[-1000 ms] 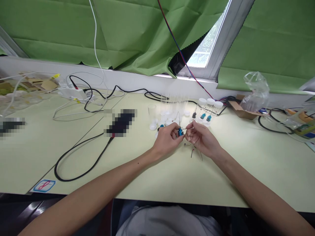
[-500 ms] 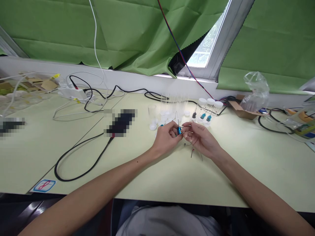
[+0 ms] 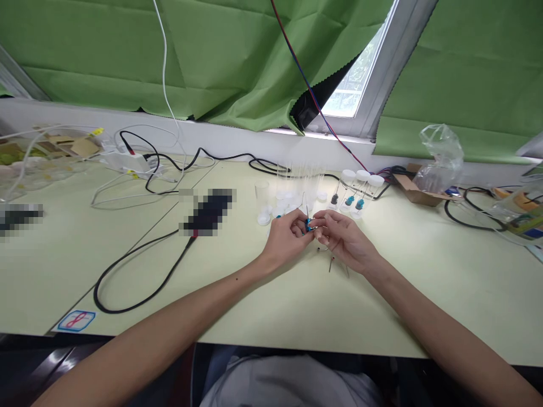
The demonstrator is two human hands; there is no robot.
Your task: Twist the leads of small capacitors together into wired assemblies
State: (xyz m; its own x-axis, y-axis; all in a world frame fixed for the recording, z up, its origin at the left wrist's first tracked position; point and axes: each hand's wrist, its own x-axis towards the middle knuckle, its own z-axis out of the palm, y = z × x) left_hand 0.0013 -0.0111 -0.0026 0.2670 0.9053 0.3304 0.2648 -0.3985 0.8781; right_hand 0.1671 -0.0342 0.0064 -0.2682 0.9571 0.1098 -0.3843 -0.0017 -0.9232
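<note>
Over the middle of the pale green table (image 3: 424, 282), my left hand (image 3: 287, 237) and my right hand (image 3: 345, 238) meet. Both pinch a small blue component (image 3: 309, 224) with thin wire leads that stick up between the fingertips. Under my right hand, loose wire-leaded parts (image 3: 332, 260) lie on the table. Just beyond my hands stand clear plastic vials (image 3: 297, 183), white caps (image 3: 263, 219) and three capped vials holding blue and dark components (image 3: 355, 195).
A black cable (image 3: 139, 271) loops across the table on the left past a blurred dark device (image 3: 207, 212). A cardboard box with a clear plastic bag (image 3: 436, 164) sits at the right back. More cables and a white adapter (image 3: 127, 161) lie near the wall.
My hands have shifted slightly away from me, and my right fingers have closed in onto the blue component.
</note>
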